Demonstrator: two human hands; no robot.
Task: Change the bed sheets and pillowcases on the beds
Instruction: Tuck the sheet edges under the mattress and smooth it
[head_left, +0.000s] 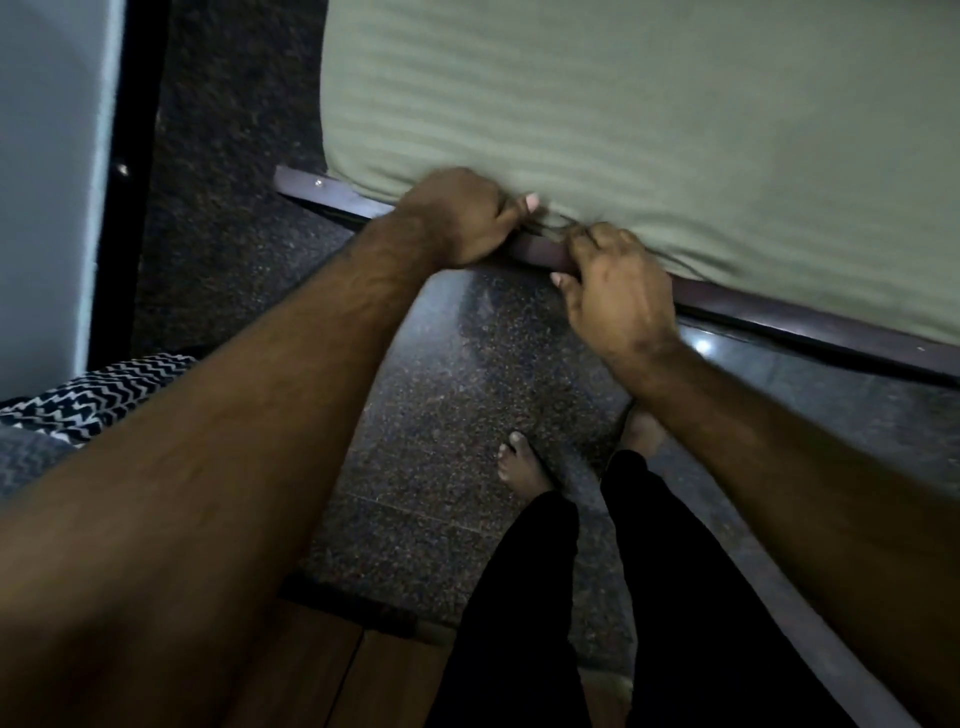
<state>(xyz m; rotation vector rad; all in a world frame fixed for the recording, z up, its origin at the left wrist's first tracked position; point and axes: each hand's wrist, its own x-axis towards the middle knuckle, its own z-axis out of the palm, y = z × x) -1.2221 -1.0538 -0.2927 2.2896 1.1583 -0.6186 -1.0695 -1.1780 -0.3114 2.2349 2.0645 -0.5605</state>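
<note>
One pale green striped bed sheet (649, 114) fills the upper right of the frame. One dark brown wooden bed rail (779, 317) crosses the middle. Two bare hands show at centre: the left hand (460, 218) and the right hand (615, 286). Two bare feet stand lower centre. One black-and-white zigzag cloth (98, 395) lies at left.

Both hands are at the near edge of a pale green striped bed sheet (649, 119). The left hand (457, 218) and the right hand (615, 291) pinch the sheet's edge at the dark bed frame (779, 317), above the speckled floor (457, 395).
</note>
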